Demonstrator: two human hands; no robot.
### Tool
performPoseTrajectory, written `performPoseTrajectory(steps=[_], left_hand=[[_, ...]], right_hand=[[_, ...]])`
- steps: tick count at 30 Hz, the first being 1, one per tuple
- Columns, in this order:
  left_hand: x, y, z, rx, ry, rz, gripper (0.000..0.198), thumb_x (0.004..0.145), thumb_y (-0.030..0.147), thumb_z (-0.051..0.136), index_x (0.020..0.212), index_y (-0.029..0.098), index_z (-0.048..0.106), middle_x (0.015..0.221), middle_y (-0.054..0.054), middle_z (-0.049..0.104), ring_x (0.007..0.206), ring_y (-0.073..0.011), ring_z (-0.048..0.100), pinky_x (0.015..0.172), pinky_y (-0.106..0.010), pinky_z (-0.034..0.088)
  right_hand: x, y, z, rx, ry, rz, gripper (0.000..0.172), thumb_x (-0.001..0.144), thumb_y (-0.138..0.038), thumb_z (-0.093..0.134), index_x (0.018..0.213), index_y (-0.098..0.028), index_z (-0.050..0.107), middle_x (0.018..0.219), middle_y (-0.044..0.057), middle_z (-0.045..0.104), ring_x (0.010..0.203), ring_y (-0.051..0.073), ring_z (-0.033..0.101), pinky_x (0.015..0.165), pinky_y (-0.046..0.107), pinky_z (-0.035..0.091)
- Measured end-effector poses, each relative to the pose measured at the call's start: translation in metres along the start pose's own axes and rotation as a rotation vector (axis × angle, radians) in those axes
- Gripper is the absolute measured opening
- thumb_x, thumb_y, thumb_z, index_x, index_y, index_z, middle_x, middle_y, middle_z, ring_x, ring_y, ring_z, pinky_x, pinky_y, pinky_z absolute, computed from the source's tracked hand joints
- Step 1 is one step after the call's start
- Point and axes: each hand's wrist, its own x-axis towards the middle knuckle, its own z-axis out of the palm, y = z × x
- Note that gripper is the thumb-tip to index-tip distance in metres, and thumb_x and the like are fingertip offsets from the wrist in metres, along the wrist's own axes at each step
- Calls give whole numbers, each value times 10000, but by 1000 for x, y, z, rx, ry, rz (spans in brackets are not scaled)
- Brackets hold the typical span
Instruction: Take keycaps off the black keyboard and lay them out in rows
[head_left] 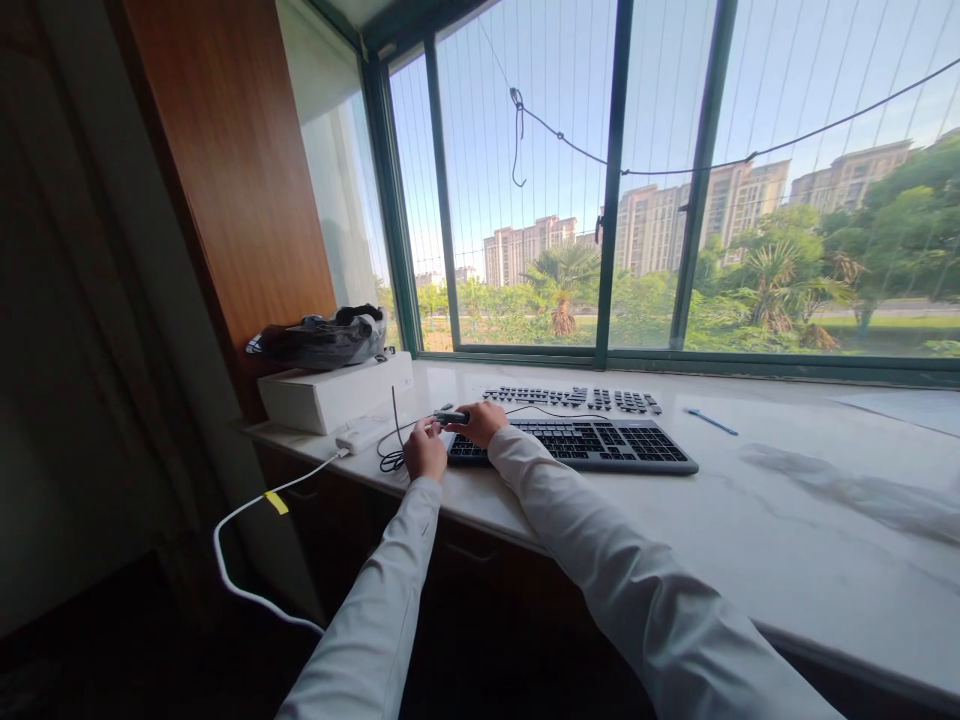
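both hands at the left end of the keyboard

i see a small dark, slim object (451, 416) held over the left end of a black keyboard (592, 446). it is too small for me to name; it looks oblong, dark with a paler tip, and lies roughly level. a thin black cable (393, 455) loops on the surface just beside it.

counting: one keyboard with its keys in place, and one loose set of dark keycaps (574, 399) laid in rows behind it, touching nothing else that i can make out. one blue pen (710, 421) lies well to the right. one white box (335, 392) stands at the left end with a dark bag (322, 339) on top, and one white cable (247, 545) hangs off the edge of the surface (750, 520).

my right hand (478, 424) is curled, fingers drawn together on the dark object, resting over the keyboard's left corner. my left hand (424, 451) is loosely closed just beside it, near the cable loop; whether it pinches the cable i cannot tell.
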Motion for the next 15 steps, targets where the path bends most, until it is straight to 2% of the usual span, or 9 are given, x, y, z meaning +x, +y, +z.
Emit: performPoseTrajectory(steps=[3,7,11,15], left_hand=[[0,1,-1,-25,-14,-2,283,946,284,413,1110,202,629,960,-54,738,941,-191,654,776,-264,444],[-1,4,-1,-10,-31,1,328,963,301,363,1156,199,608,919,-58,740,943,-186,657,785,-264,444],[-6,11,-2,124,-87,30,369,962,381,348,1005,216,675,933,-86,733,935,-222,660,800,-294,448],[-11,17,-4,226,-160,64,472,960,429,312,840,219,717,957,-115,727,951,-253,656,830,-329,451]], right_hand=[[1,2,2,31,52,-17,420,805,-655,535,1030,-349,715,939,43,733,894,234,662,743,293,444],[4,6,3,44,77,53,435,817,-652,517,1028,-327,715,936,62,729,895,235,656,765,307,443],[9,9,-4,82,107,151,501,811,-694,482,1047,-318,714,948,78,723,903,241,649,758,316,440],[14,18,-21,140,91,234,512,768,-713,527,1020,-318,734,934,72,720,900,241,646,742,309,438]])
